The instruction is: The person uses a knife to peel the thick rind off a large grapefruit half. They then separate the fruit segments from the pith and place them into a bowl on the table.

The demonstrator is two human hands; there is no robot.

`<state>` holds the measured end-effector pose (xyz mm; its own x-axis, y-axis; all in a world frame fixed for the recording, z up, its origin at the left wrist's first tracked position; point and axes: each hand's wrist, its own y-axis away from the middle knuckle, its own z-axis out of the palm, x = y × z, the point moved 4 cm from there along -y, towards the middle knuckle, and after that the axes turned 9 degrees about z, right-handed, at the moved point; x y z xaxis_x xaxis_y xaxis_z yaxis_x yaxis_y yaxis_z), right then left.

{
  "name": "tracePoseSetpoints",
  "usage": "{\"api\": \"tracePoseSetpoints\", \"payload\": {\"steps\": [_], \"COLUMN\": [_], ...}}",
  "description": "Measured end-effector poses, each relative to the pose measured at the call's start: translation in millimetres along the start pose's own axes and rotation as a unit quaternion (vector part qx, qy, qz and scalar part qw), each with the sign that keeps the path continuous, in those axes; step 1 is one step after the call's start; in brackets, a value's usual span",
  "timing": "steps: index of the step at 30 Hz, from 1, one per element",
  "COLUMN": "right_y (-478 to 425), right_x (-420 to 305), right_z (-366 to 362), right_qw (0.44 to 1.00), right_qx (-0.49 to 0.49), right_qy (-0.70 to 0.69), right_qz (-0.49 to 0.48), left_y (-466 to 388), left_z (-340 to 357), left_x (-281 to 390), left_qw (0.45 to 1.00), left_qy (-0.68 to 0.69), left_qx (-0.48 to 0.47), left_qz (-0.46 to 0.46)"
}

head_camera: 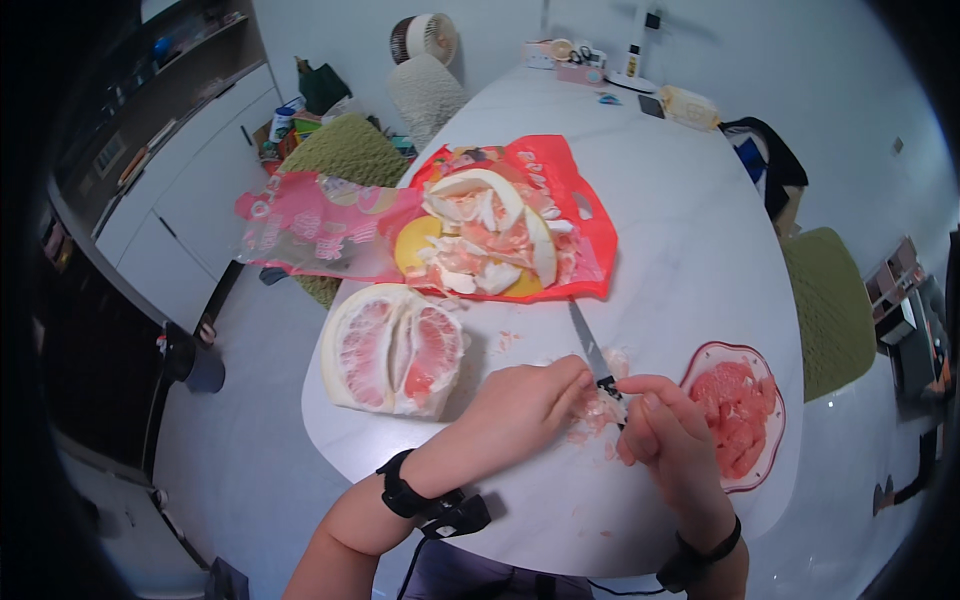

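My left hand (525, 397) is over the white table with its fingertips drawn together, beside the black handle of a knife (587, 337). Across from it, my right hand (667, 427) has curled fingers, the index finger reaching toward that handle. Pomelo membrane scraps (600, 412) show between the hands; whether either hand grips them is unclear. A large cut pomelo piece (401, 352), with thick white pith and pink flesh, stands left of my left hand. Peeled pink pomelo segments (731, 412) fill a red-rimmed plate (776, 442) right of my right hand.
Beyond the knife, a red plastic bag (600, 255) lies spread with pomelo peel (409, 244) and membranes on it. Boxes (581, 73), a lamp base (630, 81) and a dark phone-like slab (651, 106) are at the table's far end. Green-covered chairs (832, 315) flank the table.
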<state>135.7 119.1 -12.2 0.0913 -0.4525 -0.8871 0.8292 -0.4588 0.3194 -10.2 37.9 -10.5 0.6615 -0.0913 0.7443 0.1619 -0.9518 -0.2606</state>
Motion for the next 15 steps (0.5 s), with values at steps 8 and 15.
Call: {"api": "tracePoseSetpoints", "payload": {"steps": [8, 15], "right_y": [-2.0, -4.5], "right_x": [-2.6, 3.3], "right_z": [3.9, -0.8], "right_qw": [0.996, 0.989], "right_qx": [-0.040, -0.080], "right_qy": [0.064, 0.068], "right_qz": [0.038, 0.101], "left_y": [0.0, -1.6], "left_z": [-0.6, 2.4], "left_x": [1.1, 3.7], "left_qw": [0.999, 0.997], "left_qy": [0.007, -0.010], "left_qx": [-0.011, 0.002], "left_qz": [-0.040, -0.071]}}
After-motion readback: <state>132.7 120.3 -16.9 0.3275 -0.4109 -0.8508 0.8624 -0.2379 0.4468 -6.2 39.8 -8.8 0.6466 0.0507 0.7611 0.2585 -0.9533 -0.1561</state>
